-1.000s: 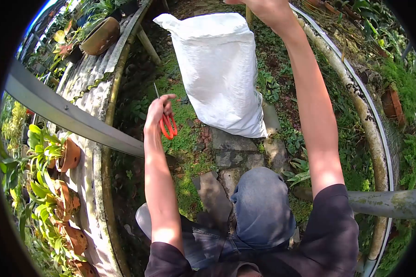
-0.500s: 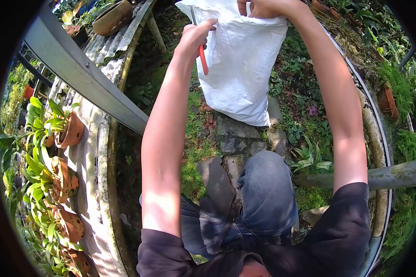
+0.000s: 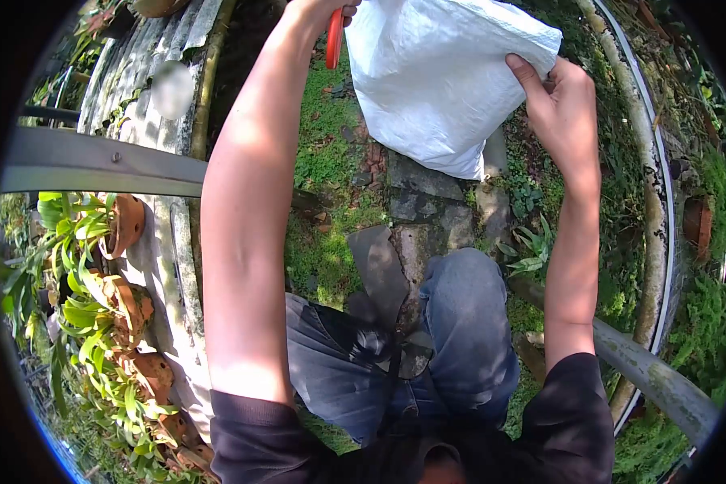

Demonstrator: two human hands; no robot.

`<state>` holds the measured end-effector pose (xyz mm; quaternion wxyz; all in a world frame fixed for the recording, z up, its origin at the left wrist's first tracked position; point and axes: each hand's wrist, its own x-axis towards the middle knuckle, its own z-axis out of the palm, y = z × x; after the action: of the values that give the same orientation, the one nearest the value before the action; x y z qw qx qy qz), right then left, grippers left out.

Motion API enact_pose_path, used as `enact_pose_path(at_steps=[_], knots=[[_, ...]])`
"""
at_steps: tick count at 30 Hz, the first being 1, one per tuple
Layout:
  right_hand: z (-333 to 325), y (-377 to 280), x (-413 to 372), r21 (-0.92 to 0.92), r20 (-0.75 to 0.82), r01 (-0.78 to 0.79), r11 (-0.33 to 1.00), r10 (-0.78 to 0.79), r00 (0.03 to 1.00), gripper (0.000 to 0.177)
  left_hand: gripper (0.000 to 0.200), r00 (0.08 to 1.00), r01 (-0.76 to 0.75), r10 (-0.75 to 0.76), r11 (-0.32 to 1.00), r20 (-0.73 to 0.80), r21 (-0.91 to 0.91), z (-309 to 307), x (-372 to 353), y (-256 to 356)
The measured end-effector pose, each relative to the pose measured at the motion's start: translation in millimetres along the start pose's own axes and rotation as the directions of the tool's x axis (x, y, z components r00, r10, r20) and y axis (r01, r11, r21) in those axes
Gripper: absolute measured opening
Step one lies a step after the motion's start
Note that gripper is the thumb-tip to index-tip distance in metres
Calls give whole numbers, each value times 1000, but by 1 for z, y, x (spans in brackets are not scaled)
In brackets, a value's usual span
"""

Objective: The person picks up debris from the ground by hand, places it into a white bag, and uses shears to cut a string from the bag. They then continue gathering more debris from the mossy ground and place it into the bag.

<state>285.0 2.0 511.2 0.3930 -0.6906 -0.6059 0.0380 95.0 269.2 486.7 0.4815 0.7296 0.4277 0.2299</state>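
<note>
A white woven sack (image 3: 436, 81) hangs in front of me, its top edge running out of the frame. My right hand (image 3: 563, 105) pinches its right rim, thumb lying on the near face and fingers behind. At the top edge of the view, my left hand (image 3: 343, 8) is closed around a red-handled tool (image 3: 333, 40). The handle points down below the fist, close beside the sack's left side. The tool's upper part is out of view, so its kind does not show.
Potted plants (image 3: 129, 310) line a corrugated shelf (image 3: 169, 266) on the left, crossed by a grey metal bar (image 3: 105, 161). Paving stones (image 3: 423, 177) and moss lie below the sack. A pole (image 3: 653, 375) slants at right, near a pale curved edging (image 3: 657, 202).
My right hand has come out from the sack's mouth and moved down to its right rim. The left hand with the tool has risen toward the top edge, and the sack has tilted.
</note>
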Motion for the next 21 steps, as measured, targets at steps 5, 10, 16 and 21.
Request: enact_pose_path(at_steps=[5, 10, 16, 21], knots=[[-33, 28, -2, 550, -81, -268, 791, 369, 926, 28, 21, 999, 13, -23, 946, -28, -323, 35, -20, 44], [-86, 12, -16, 658, -116, -428, 619, 645, 755, 30, 30, 996, -64, 70, 993, 51, -102, 7, -123, 132], [-148, -28, -30, 543, -111, -376, 751, 508, 854, 35, 31, 999, 5, 7, 940, 35, -341, 6, -213, 170], [-152, 12, -102, 327, 102, -659, 677, 668, 737, 28, 29, 950, 153, -94, 971, 298, -184, 66, -290, 141]])
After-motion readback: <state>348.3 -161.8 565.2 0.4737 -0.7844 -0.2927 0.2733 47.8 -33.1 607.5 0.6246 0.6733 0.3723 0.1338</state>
